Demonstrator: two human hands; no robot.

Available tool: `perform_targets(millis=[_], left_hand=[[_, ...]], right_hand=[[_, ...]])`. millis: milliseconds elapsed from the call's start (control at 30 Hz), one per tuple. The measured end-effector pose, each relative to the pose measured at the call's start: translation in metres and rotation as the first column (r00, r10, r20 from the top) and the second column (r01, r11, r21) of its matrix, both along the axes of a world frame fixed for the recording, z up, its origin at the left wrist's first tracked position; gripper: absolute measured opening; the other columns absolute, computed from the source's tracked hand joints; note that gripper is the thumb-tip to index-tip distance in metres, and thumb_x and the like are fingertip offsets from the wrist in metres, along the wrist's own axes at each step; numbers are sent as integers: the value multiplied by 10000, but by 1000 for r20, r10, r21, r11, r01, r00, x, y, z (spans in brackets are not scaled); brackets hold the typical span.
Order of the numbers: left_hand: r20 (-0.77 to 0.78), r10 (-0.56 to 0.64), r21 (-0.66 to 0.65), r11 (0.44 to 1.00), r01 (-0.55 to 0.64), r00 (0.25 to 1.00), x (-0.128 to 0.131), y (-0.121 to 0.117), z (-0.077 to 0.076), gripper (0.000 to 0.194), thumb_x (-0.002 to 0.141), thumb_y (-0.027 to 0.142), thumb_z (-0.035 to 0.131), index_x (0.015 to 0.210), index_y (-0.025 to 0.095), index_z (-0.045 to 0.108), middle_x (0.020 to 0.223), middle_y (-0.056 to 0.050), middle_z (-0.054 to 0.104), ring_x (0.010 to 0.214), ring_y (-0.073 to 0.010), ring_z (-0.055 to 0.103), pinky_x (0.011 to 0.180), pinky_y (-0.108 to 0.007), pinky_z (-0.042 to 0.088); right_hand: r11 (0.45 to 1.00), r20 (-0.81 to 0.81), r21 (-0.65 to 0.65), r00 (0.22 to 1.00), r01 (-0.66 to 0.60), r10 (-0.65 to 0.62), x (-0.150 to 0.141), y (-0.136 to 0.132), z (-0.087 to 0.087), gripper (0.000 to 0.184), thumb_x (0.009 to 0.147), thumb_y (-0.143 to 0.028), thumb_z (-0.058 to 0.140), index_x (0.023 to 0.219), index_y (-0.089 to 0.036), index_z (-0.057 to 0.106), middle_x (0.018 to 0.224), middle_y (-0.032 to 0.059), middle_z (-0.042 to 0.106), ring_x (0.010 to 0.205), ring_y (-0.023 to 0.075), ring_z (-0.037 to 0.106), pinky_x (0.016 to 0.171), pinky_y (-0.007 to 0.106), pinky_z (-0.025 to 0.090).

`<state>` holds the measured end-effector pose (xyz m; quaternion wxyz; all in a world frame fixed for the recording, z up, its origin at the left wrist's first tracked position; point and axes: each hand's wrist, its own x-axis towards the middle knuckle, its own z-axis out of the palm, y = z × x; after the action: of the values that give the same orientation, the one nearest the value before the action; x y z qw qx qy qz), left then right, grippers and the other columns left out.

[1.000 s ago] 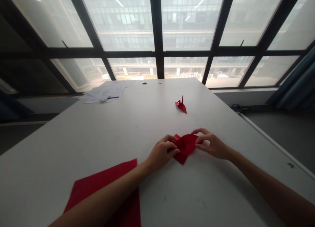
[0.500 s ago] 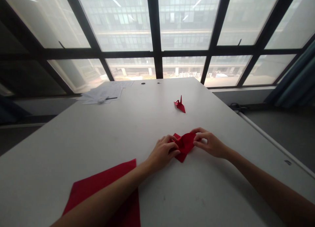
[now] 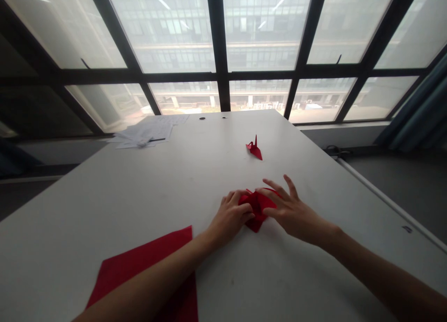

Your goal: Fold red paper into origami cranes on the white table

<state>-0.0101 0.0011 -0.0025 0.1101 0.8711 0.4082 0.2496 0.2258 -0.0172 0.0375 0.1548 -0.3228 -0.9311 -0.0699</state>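
A partly folded piece of red paper (image 3: 256,223) lies on the white table between my hands, its upper layer raised and curved. My left hand (image 3: 230,215) grips its left side, fingers bent over the paper. Over its right side is my right hand (image 3: 293,215), with fingers spread; the thumb and a fingertip seem to touch the raised layer, and the other fingers stand up off it. Parts of the paper are hidden under both hands. Farther back on the table stands a finished red paper crane (image 3: 254,150).
A larger red paper sheet (image 3: 146,261) lies at the near left, partly beneath my left forearm. Loose white papers (image 3: 146,129) with a dark pen (image 3: 157,139) on them are at the far left. The white table (image 3: 139,187) reaches back toward large windows.
My right hand has let go of the paper's right edge, moved in over it and spread its fingers. My left hand stays on the left side.
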Motion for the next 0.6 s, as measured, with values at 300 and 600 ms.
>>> perform_targets(millis=[300, 600], left_hand=[[-53, -18, 13, 1000, 19, 998, 1, -2, 4, 70, 912, 254, 655, 873, 250, 712, 1319, -53, 538, 1192, -284, 480, 993, -469, 427], [23, -58, -34, 998, 59, 998, 0, -1, -1, 32, 918, 260, 651, 912, 241, 677, 1342, -40, 556, 1207, -263, 507, 1008, -439, 408]], right_hand=[[995, -22, -95, 1000, 3, -5, -7, 2, -6, 156, 882, -152, 666, 941, -274, 742, 1513, 39, 449, 1492, 348, 179, 1158, 698, -42], [965, -340, -224, 916, 139, -211, 8, 16, -9, 219, 925, -321, 628, 1123, -243, 678, 1291, 112, 635, 1294, 321, 495, 1121, 624, 263]])
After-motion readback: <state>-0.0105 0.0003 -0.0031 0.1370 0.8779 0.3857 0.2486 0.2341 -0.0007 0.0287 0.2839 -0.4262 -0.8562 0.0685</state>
